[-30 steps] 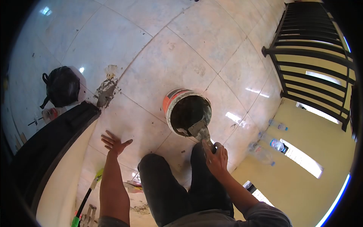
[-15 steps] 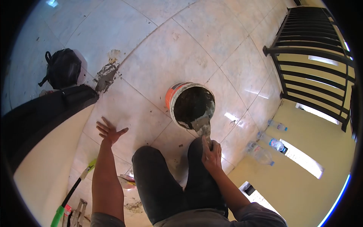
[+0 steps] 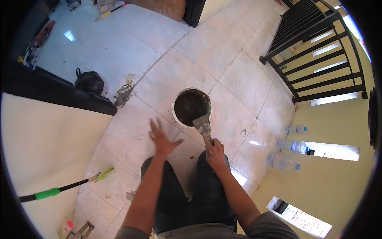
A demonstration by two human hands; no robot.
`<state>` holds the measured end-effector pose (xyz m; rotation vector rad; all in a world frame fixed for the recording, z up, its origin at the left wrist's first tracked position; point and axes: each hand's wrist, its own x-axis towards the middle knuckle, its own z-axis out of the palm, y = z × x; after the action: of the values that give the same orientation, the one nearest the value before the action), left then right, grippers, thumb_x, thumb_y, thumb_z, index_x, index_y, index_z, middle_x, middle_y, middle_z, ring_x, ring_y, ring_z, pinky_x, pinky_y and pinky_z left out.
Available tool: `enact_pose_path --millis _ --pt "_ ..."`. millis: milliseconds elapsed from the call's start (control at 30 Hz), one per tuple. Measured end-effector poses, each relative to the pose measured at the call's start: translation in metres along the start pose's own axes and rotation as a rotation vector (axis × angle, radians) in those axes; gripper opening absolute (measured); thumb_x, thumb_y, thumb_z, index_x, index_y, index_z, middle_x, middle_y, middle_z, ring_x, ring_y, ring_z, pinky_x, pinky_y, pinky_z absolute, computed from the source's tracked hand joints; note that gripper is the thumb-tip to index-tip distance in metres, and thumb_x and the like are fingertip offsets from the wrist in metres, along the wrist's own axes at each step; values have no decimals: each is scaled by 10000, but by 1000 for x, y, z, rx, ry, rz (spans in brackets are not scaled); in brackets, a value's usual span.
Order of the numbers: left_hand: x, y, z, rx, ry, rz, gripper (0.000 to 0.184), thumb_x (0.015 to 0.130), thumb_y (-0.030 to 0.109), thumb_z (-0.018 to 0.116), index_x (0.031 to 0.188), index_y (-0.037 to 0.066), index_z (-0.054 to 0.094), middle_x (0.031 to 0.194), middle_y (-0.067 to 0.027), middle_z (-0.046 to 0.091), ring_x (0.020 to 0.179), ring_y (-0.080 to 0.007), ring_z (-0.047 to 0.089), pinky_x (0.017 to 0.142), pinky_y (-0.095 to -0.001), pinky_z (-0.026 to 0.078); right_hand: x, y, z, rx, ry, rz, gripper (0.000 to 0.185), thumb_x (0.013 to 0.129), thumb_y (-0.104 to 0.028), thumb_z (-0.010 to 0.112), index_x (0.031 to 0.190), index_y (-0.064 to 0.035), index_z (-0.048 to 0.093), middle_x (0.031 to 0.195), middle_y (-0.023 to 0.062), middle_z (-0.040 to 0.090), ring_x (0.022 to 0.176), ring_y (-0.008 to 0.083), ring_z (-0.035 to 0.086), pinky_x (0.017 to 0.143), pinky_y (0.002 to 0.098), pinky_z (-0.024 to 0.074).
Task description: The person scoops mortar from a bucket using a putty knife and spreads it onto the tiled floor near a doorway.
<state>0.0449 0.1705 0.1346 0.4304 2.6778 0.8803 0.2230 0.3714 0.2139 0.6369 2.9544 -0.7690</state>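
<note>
My right hand (image 3: 215,153) is wrapped round the handle of a putty knife (image 3: 202,125). Its broad, mortar-smeared blade overlaps the near right rim of a bucket (image 3: 174,115). Inside the bucket is a dark grey, wet-looking mix (image 3: 192,106). My left hand (image 3: 162,138) hangs with fingers spread and nothing in it, left of the bucket and slightly nearer to me, apart from it and a little blurred.
A black plastic bag (image 3: 90,83) sits left, by a mortar patch (image 3: 124,95) on the tiles. Plastic bottles (image 3: 293,146) line the yellow wall at right, below a black railing (image 3: 318,71). A green-banded pole (image 3: 47,193) leans at left.
My left hand has moved right and away from me, towards the bucket. The bucket stands more upright, where before it was tipped towards me. The view has tilted up. The right hand keeps the putty knife.
</note>
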Motion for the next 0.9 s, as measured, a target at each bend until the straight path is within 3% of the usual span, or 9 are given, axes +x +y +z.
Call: enact_pose_path --millis 67,100,200,367,467,567,633,733,900 --pt "6 62 12 -165 159 19 1723 558 621 1051 1793 42 -1 1837 -336 37 1695 -516 134 1307 -717 203 -3 3 3 -9 2 13 787 948 -17 656 1685 -265 533 1171 187 611 1124 389 630 971 515 503" --pt "11 76 17 -171 169 28 1723 558 621 1051 1793 42 -1 1837 -336 37 1695 -516 134 1307 -717 203 -5 6 4 -10 28 -10 773 935 -9 663 1663 -251 564 1118 176 602 1068 378 629 943 516 500" --pt "20 103 24 -189 239 -84 1572 562 345 1092 1772 36 137 1816 -309 195 1624 -510 331 1304 -614 314 -14 12 -3 -50 64 -48 751 921 -7 675 1633 -236 602 1055 166 592 1001 365 629 898 518 493" --pt "23 92 26 -250 222 -15 1520 598 367 1074 1771 50 160 1787 -295 293 1615 -479 377 1286 -584 360 -47 19 -22 -131 6 -67 734 923 -14 687 1619 -236 616 1016 176 593 963 369 628 875 515 492" --pt "26 84 25 -345 225 59 1510 599 342 1076 1763 29 166 1765 -307 334 1599 -489 402 1275 -571 382 -48 22 -50 -65 -21 -83 828 909 -9 670 1697 -204 507 1037 196 607 987 393 631 857 491 508" --pt "19 69 31 -390 190 103 1510 601 346 1077 1757 5 168 1755 -325 344 1598 -497 402 1274 -572 385 -32 10 -74 178 122 -95 715 965 -21 669 1655 -117 512 998 194 653 907 329 670 773 445 518" --pt "21 70 31 -408 183 125 1507 603 353 1076 1754 -6 171 1754 -334 340 1599 -499 399 1275 -575 383 -6 5 -81 632 -9 205 452 1088 -121 633 1531 -63 561 914 148 688 749 224 674 660 379 508" --pt "20 79 21 -411 222 170 1505 611 367 1078 1752 -21 175 1759 -346 324 1601 -508 391 1277 -578 380 38 2 -80 952 -179 391 300 1163 -249 591 1404 -70 599 793 76 661 627 137 619 581 320 478" --pt "26 84 16 -356 203 187 1510 622 461 1065 1745 -46 193 1773 -332 312 1598 -509 397 1277 -576 376 71 46 -51 1128 -332 521 322 1189 -333 550 1373 -76 615 719 38 602 546 127 545 507 299 439"
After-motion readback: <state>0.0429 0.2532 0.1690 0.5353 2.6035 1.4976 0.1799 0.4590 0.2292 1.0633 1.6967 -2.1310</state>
